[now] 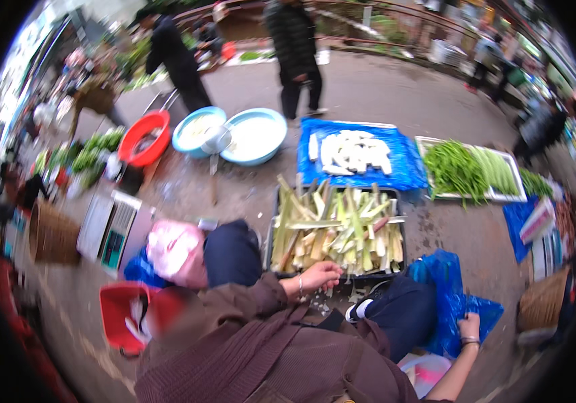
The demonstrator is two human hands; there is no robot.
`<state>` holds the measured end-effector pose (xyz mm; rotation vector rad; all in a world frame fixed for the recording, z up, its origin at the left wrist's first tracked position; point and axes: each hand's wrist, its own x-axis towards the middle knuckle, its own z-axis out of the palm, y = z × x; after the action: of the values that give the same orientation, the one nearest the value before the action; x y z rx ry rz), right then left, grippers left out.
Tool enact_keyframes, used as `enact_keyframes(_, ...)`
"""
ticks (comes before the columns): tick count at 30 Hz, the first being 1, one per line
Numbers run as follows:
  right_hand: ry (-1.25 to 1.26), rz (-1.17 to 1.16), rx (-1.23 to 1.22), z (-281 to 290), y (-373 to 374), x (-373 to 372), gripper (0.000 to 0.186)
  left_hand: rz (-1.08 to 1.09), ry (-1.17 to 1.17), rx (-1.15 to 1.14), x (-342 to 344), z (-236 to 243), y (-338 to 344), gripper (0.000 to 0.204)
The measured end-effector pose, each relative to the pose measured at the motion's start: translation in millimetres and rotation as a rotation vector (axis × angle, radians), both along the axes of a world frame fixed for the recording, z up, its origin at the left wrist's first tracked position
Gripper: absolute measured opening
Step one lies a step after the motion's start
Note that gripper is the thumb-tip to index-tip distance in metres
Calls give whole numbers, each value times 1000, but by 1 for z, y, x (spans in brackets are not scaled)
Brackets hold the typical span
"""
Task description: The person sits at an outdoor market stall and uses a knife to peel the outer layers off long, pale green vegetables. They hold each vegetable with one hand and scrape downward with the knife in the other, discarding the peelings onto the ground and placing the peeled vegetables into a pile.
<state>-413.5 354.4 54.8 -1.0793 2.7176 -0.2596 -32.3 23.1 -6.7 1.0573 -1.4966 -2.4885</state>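
My left hand (321, 275) is curled at the front edge of a black crate (273, 238) full of pale green and white cut stalks (328, 228); whether it holds anything is too small to tell. At the lower right, my right hand (469, 327) grips a thin dark object (467, 302), hard to make out, over crumpled blue plastic (446, 282). Beyond the crate, white pieces (352, 151) lie on a blue sheet (409, 168). Pale scraps lie on the ground below the crate.
Left are two blue basins (261, 134), red basin (155, 141), scale (103, 238), pink bag (177, 252), woven basket (53, 235) and red container (116, 319). Right is a tray of greens (456, 171). Several people (291, 47) stand or walk along the path beyond.
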Motion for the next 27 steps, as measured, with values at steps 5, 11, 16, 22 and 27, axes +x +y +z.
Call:
enact_keyframes(5, 83, 32, 79, -107, 31, -77, 12, 118, -40, 1, 8, -14, 4, 19)
enact_keyframes(11, 47, -42, 328, -152, 18, -74, 15, 209, -4, 15, 6, -25, 4, 18)
enact_keyframes(16, 62, -53, 366, -142, 13, -63, 18, 160, -33, -12, 4, -25, 3, 20)
enact_keyframes(22, 83, -47, 355, -126, 27, -64, 21, 46, -47, 12, -4, -15, 14, 22)
enact_keyframes(27, 106, -2, 315, -94, 47, -65, 24, 44, -26, -11, -7, -9, 9, 21)
